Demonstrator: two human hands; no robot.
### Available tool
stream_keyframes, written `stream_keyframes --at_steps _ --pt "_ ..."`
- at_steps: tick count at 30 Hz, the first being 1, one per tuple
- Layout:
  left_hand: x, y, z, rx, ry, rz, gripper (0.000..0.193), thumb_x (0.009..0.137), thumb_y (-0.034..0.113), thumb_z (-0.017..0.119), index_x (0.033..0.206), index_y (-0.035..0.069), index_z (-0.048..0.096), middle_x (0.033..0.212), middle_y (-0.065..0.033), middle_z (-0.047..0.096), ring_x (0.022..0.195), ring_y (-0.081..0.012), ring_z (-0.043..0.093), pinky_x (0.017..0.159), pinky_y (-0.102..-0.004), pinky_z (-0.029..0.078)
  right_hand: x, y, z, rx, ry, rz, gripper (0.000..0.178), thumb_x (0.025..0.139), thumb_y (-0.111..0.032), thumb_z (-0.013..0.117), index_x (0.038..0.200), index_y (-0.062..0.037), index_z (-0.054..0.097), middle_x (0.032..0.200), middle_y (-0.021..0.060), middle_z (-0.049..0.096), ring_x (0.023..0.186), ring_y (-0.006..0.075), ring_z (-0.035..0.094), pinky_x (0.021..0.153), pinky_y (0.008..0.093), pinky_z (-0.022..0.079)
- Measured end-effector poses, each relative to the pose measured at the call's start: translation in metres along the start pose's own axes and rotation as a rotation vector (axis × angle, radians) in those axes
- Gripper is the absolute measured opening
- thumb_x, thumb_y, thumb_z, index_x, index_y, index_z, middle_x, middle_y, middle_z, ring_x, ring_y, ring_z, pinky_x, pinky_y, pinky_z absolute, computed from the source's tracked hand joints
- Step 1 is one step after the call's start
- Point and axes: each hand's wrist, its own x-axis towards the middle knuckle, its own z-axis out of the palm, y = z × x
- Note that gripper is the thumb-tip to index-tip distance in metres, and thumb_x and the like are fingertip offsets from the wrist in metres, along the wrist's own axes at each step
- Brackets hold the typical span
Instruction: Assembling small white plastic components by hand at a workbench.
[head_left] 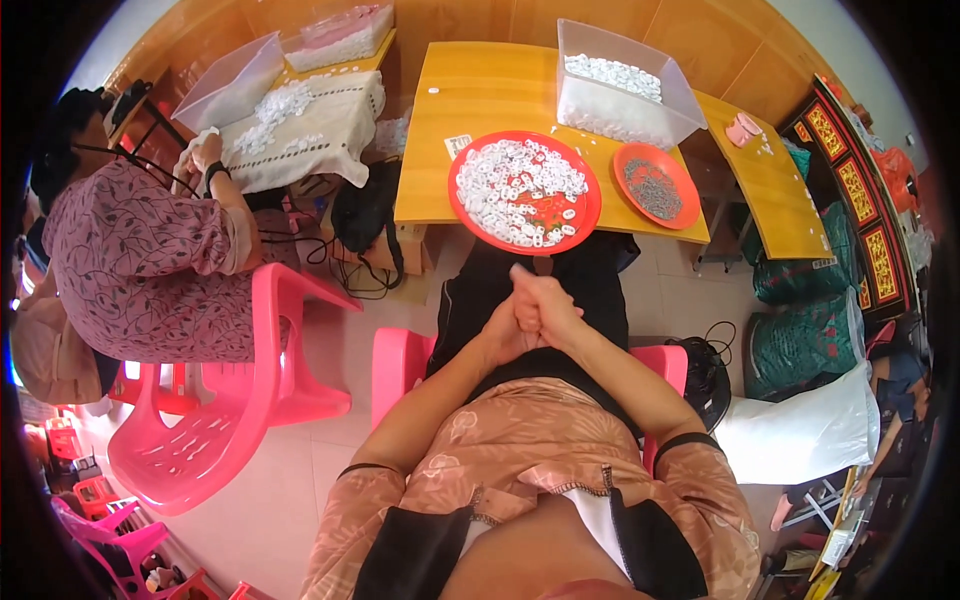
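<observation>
The hands look to be resting between jobs. The right hand [550, 302] has its fingers curled closed against the left hand [506, 326]; the left fingers are mostly hidden, so I can't tell how they are. Next calls for parting the hands and reaching to the white bits [495, 190] in the red tray [594, 205], on the yellow worktop [480, 85]. A tub [630, 120] stands behind. A co-worker [150, 250] sits left; green sacks [800, 345] lie right.

On the bench [480, 100] at upper centre, a tray [594, 206] lies left of a dish [686, 180], a bin [640, 119] behind them.
</observation>
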Motion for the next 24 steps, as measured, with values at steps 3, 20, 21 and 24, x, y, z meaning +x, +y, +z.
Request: stream_keyframes --at_steps 3,20,21,24 --pt "-0.002 0.009 0.011 -0.059 -0.095 0.148 0.065 0.093 0.058 0.026 0.124 0.005 0.048 0.125 -0.0153 0.053 0.118 -0.0233 0.05 0.098 -0.0381 0.04 0.002 0.004 0.001 0.449 -0.002 0.017 0.048 0.094 -0.039 0.046 0.056 -0.0185 0.025 0.046 -0.007 0.017 0.035 0.0071 0.014 0.037 0.0227 0.012" --pt "-0.005 -0.001 0.01 0.296 0.238 0.196 0.034 0.088 0.041 0.057 0.098 0.008 0.056 0.09 -0.0019 0.061 0.085 -0.0093 0.058 0.077 -0.0244 0.045 -0.007 0.016 0.001 0.275 0.273 -0.373 0.027 0.093 -0.025 0.047 0.07 -0.0099 0.047 0.062 -0.0019 0.041 0.05 0.0028 0.035 0.041 0.02 0.024" --pt "-0.006 -0.001 0.005 0.144 0.17 0.218 0.036 0.088 0.041 0.057 0.102 0.008 0.055 0.094 -0.0028 0.061 0.088 -0.0107 0.058 0.08 -0.0256 0.044 -0.011 0.01 -0.002 0.484 0.133 -0.276 0.024 0.093 -0.025 0.046 0.076 -0.0086 0.048 0.064 -0.0019 0.042 0.053 0.0032 0.037 0.043 0.0193 0.025" --pt "-0.006 -0.001 0.007 0.11 0.114 0.207 0.04 0.089 0.042 0.056 0.109 0.008 0.054 0.1 -0.0038 0.06 0.094 -0.0124 0.057 0.085 -0.028 0.043 -0.011 0.002 -0.005 0.644 0.045 -0.209 0.02 0.094 -0.025 0.046 0.085 -0.0074 0.05 0.068 -0.0012 0.045 0.056 0.0038 0.04 0.044 0.0183 0.026"
